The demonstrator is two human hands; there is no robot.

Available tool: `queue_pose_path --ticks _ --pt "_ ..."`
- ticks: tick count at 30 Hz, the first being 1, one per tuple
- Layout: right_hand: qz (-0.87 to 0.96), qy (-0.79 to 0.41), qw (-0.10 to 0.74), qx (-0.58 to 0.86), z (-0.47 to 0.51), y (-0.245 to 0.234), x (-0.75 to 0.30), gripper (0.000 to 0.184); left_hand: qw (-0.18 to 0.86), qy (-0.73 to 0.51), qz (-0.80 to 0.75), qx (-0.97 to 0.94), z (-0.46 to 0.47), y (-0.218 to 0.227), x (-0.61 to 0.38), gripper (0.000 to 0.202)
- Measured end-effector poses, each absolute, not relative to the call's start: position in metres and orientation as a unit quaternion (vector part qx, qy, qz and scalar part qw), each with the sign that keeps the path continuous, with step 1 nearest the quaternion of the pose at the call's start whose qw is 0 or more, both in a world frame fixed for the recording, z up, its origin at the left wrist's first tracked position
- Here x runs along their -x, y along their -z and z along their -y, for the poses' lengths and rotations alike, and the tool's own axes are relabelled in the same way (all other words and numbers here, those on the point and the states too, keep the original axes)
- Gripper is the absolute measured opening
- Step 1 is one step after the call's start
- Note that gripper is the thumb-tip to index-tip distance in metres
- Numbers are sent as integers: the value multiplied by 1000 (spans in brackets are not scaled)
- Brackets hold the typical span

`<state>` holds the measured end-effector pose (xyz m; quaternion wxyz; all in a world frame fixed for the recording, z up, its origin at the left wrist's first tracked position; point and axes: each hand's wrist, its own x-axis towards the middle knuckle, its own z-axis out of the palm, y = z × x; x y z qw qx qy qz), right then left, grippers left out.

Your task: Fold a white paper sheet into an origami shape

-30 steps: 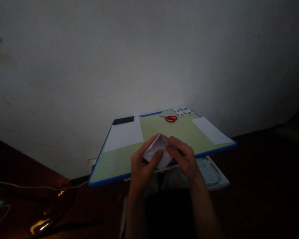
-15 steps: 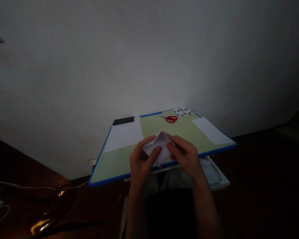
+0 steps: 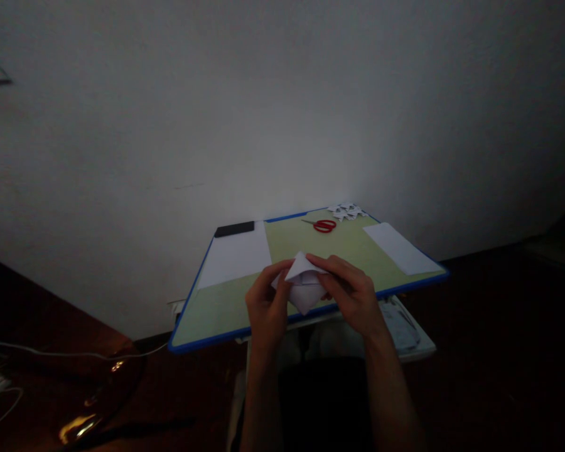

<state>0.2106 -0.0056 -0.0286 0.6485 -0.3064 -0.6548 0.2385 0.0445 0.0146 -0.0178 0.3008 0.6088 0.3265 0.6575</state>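
Both my hands hold a folded piece of white paper (image 3: 304, 285) just above the near edge of a green board with a blue rim (image 3: 226, 301). My left hand (image 3: 266, 307) grips the paper's left side with the fingers curled round it. My right hand (image 3: 351, 292) pinches the right side and the top flap, which is folded into a point. Part of the paper is hidden behind my fingers.
On the board lie a white sheet (image 3: 235, 256) at the left, a narrower white sheet (image 3: 400, 248) at the right, red scissors (image 3: 324, 225), a black flat object (image 3: 234, 228) and several small folded paper pieces (image 3: 346, 211) at the far edge. A white wall stands behind. Cables (image 3: 9, 376) lie at the lower left.
The paper's top flap has been folded down into a point, and my left thumb has moved off the front of the paper to its side. Both hands stayed in place.
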Motion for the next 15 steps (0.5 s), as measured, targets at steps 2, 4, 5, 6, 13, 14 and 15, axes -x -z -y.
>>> queue_pose_path --ticks 2,4,5,6,13,14,15 --pt "666 -225 644 302 5 29 -211 39 308 -661 -325 -602 -14 18 -45 16" --pt "674 -217 640 297 4 29 -212 37 308 -667 -326 -595 -14 19 -45 16" --pt "678 -215 639 293 4 30 -212 36 308 -668 -328 -592 -15 20 -45 16" --pt "681 -215 638 289 4 30 -212 35 313 -667 -331 -590 -15 22 -45 17" --pt "662 -209 649 311 5 28 -210 28 379 -650 -304 -585 -15 25 -45 31" --pt "662 -210 647 314 6 27 -210 26 380 -651 -302 -584 -15 25 -45 31" --pt "664 -211 645 315 6 27 -209 25 379 -652 -302 -583 -15 24 -45 30"
